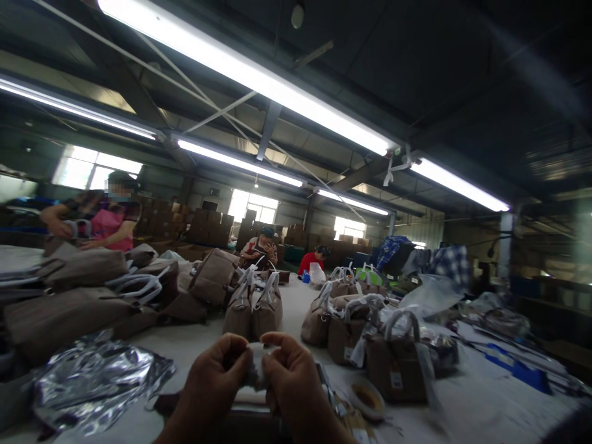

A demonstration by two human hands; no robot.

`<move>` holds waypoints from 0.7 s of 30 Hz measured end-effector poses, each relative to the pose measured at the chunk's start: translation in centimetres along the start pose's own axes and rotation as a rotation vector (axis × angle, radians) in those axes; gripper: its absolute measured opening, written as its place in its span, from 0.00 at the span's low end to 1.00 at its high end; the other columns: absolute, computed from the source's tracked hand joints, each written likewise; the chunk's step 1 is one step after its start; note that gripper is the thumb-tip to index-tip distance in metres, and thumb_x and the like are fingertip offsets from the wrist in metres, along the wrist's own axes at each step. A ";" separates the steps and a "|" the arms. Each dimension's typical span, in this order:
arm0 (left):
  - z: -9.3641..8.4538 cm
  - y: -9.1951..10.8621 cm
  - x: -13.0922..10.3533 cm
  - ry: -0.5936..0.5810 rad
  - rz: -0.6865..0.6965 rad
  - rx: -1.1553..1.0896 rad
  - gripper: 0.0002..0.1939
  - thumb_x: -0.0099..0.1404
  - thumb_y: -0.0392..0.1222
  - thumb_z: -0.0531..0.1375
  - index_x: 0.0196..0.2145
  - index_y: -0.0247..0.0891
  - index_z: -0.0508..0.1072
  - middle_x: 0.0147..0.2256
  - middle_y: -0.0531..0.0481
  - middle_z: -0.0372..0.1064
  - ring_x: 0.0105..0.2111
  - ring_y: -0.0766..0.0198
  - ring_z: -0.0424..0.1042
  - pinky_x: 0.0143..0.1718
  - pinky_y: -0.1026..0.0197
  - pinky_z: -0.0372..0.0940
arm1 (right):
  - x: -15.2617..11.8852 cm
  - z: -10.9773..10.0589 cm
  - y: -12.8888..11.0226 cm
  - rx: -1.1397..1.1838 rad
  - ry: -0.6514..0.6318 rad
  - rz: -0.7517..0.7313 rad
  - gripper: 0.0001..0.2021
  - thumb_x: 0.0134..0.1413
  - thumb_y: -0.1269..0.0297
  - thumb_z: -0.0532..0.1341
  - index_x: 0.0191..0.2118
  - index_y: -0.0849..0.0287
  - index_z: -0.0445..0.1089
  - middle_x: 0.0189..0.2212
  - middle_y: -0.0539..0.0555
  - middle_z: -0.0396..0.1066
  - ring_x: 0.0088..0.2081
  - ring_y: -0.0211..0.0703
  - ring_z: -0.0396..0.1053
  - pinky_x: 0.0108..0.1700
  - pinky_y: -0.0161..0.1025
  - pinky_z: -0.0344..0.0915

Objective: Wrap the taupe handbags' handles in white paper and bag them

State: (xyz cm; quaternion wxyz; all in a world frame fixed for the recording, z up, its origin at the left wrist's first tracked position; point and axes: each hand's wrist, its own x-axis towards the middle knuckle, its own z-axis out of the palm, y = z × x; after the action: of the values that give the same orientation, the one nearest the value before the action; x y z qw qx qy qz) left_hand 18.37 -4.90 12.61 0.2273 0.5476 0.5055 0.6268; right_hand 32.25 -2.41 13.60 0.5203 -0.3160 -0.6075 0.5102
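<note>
At the near edge of the table, my left hand (215, 379) and my right hand (292, 377) are raised side by side. Both pinch a small crumpled piece of white wrapping (257, 364) between thumbs and fingertips; its exact material is unclear. Below the hands lies a dark item with a pale strip (250, 398), mostly hidden by them. Just beyond stand two taupe handbags (267, 311) with white-wrapped handles. Another handbag (398, 364), bearing a white tag, stands to the right of my right hand. Shiny silver plastic (104, 379) lies left of my left hand.
More taupe handbags (69, 314) are heaped on the left. A shallow dish of brown contents (365, 396) sits at the right, with clear plastic (432, 296) and a blue item (518, 368) farther over. Several people work around the table (293, 302).
</note>
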 end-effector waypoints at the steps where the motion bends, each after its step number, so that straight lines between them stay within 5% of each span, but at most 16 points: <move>1: 0.0 0.0 -0.1 0.004 0.009 -0.005 0.16 0.58 0.57 0.60 0.31 0.40 0.73 0.24 0.56 0.69 0.26 0.62 0.68 0.29 0.65 0.62 | 0.1 0.0 0.0 -0.009 0.004 0.001 0.22 0.46 0.55 0.65 0.47 0.61 0.70 0.19 0.39 0.61 0.10 0.26 0.53 0.10 0.26 0.49; 6: 0.0 -0.7 0.0 -0.010 0.107 0.079 0.13 0.60 0.53 0.60 0.30 0.42 0.74 0.25 0.55 0.73 0.27 0.62 0.72 0.29 0.65 0.64 | 1.0 -0.2 0.4 -0.103 0.004 -0.019 0.17 0.47 0.55 0.63 0.40 0.60 0.69 0.18 0.40 0.61 0.11 0.29 0.52 0.11 0.29 0.47; 10: -0.4 -1.4 0.3 -0.077 0.148 0.130 0.13 0.62 0.54 0.60 0.30 0.42 0.75 0.26 0.54 0.74 0.28 0.61 0.72 0.29 0.66 0.65 | 1.3 -0.4 0.2 -0.268 0.042 -0.155 0.10 0.49 0.60 0.61 0.34 0.62 0.73 0.21 0.47 0.67 0.22 0.32 0.60 0.23 0.31 0.56; 14: -0.1 -1.1 0.2 -0.027 0.149 0.122 0.12 0.61 0.52 0.60 0.30 0.42 0.74 0.24 0.56 0.72 0.26 0.62 0.71 0.28 0.66 0.63 | 1.4 -0.8 -1.2 -0.502 0.060 -0.229 0.14 0.56 0.56 0.60 0.27 0.61 0.74 0.23 0.50 0.70 0.28 0.37 0.63 0.30 0.35 0.57; 18: 0.4 -0.7 -0.2 0.023 0.169 0.099 0.11 0.60 0.51 0.59 0.28 0.43 0.74 0.23 0.57 0.70 0.26 0.63 0.69 0.29 0.66 0.61 | 1.8 -1.0 -2.4 -0.721 0.085 -0.276 0.07 0.49 0.63 0.65 0.33 0.60 0.77 0.31 0.52 0.74 0.32 0.39 0.67 0.34 0.36 0.59; 21: 0.3 -0.9 0.0 0.002 0.167 0.079 0.11 0.61 0.50 0.58 0.29 0.42 0.74 0.24 0.57 0.69 0.26 0.64 0.68 0.29 0.66 0.61 | 2.5 -0.8 -2.4 -0.674 0.004 -0.231 0.07 0.48 0.66 0.63 0.31 0.59 0.79 0.28 0.51 0.74 0.32 0.40 0.69 0.35 0.36 0.60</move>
State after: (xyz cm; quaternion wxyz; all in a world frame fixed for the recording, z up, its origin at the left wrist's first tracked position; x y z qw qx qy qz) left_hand 18.42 -4.37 11.76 0.1519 0.5956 0.4827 0.6239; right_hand 32.77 -0.58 16.62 0.4422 -0.4001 -0.7725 0.2182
